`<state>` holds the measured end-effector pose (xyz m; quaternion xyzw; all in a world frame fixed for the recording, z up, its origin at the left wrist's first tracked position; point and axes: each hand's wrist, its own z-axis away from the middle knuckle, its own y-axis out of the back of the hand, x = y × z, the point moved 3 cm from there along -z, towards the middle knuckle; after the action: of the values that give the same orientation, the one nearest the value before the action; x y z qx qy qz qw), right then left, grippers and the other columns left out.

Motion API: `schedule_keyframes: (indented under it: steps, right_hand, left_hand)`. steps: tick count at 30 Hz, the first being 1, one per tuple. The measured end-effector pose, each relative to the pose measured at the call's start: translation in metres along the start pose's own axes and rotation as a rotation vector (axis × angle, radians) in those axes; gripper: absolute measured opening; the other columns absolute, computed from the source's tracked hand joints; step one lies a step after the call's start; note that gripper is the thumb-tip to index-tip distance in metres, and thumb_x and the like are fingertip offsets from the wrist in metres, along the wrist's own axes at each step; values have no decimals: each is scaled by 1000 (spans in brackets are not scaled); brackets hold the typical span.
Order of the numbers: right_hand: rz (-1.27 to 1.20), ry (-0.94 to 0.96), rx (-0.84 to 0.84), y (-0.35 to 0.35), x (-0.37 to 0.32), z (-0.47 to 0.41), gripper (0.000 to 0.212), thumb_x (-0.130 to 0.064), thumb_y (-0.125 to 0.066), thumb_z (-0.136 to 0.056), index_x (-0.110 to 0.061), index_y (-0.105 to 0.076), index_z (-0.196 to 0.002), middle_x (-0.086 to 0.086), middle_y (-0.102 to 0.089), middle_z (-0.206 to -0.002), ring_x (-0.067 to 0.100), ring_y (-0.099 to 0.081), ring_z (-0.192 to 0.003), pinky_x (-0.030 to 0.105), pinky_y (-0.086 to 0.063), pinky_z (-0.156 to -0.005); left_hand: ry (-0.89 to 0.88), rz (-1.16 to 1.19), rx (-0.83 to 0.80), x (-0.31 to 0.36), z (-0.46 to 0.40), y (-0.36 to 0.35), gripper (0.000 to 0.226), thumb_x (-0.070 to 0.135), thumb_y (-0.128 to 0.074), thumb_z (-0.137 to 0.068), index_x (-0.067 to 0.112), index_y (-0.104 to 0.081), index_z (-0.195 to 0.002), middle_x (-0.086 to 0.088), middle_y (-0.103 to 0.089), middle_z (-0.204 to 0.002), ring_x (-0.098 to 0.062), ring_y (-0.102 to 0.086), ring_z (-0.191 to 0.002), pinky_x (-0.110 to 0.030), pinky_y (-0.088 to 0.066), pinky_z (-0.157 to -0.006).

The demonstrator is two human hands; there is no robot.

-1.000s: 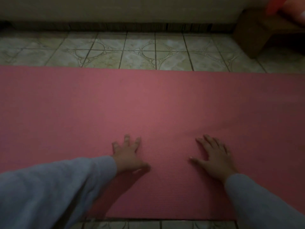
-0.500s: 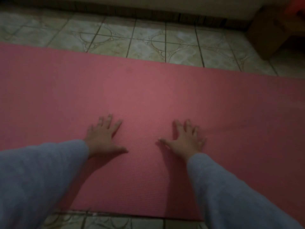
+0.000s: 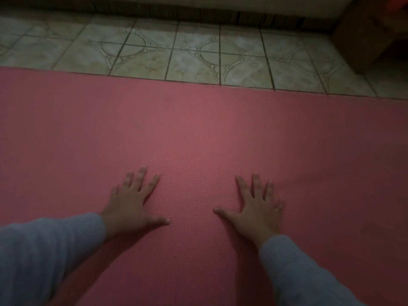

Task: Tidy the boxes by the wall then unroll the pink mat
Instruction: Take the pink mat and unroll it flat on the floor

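**Palms flat on mat, nothing gripped — watch for creep and hidden ends**

Head view: both our hands are spread open, pressing down, not clutching anything. Left hand (image 3: 132,204) and right hand (image 3: 256,208) lie palm-down on the pink mat (image 3: 209,133), fingers splayed, thumbs pointing toward each other, a bare strip of mat between them. Grey sleeves (image 3: 44,250) cover both forearms.

The mat lies flat across the patterned tile floor (image 3: 198,54) and runs out of frame left and right, so we cannot see either end. We judge the unrolling mostly done and this a smoothing pass.

A brown box (image 3: 362,34) sits at top right near the wall (image 3: 154,1), apart from the mat's far edge. Whether it's tidied, we can't tell; only a corner of it shows.

Risks from here:
- Pushing forward with flat palms could slide the whole mat on smooth tile instead of flattening it. Cause: the mat may grip the tile poorly.
- An end out of view may curl back up; we'd miss it.
- A faint ripple shows right of the right hand; pressing unevenly could bunch it.
- Light is dim, so small creases are hard to read.
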<state>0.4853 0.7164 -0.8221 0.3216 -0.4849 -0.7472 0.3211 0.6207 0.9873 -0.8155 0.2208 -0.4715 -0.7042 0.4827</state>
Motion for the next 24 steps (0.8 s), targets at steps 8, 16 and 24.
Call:
schedule_keyframes:
  steps: [8, 16, 24]
  right_hand:
    - [-2, -22, -30, 3, 10, 17, 116, -101, -17, -42, -51, 3, -145, -8, 12, -160, 27, 13, -145, 64, -4, -111]
    - [23, -133, -68, 15, 28, 10, 112, -103, -18, -41, -58, 9, -140, -9, 17, -159, 36, 13, -144, 67, -3, -109]
    - [8, -120, -59, 15, 26, 5, 112, -102, -17, -43, -56, 6, -142, -9, 17, -159, 36, 14, -144, 67, 0, -108]
  left_hand:
    - [-32, -31, -82, -2, 9, 0, 125, 93, -47, -45, 46, 25, -136, 4, 36, -150, -30, 19, -144, -55, -5, -114]
    - [-19, -42, -104, 2, 0, 7, 118, 86, -53, -55, 46, 17, -142, 1, 32, -154, -33, 19, -143, -58, -7, -113]
    - [-14, -13, -106, 0, -6, 12, 120, 86, -55, -52, 48, 15, -141, 3, 29, -154, -31, 19, -144, -59, -5, -113]
